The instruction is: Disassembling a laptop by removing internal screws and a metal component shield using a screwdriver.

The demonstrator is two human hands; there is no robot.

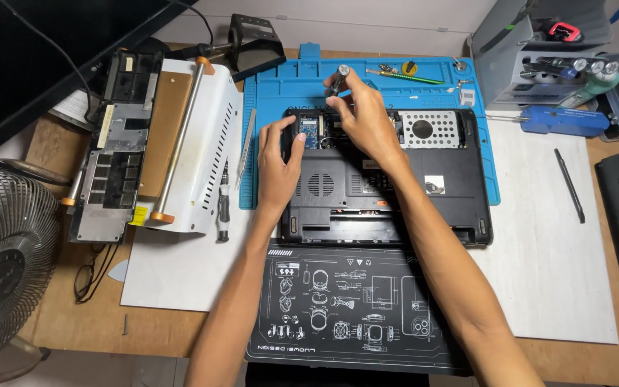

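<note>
**Screwdriver on upturned laptop**

Black mat [345, 315] at bench near edge. Beyond it, upturned laptop [388, 186] on blue mat [367, 79]. Left hand [277, 168] grip pinches small blue card [309, 132]. Right hand [363, 118] grip pinches upright screwdriver [338, 79].

A brown wooden surface [59, 315] fills the frame under even, bright light. A pale wall [367, 14] runs along the top edge. A wire-guarded fan [1, 265] stands at lower left, and a dark monitor [30, 50] leans across the upper left corner.
</note>
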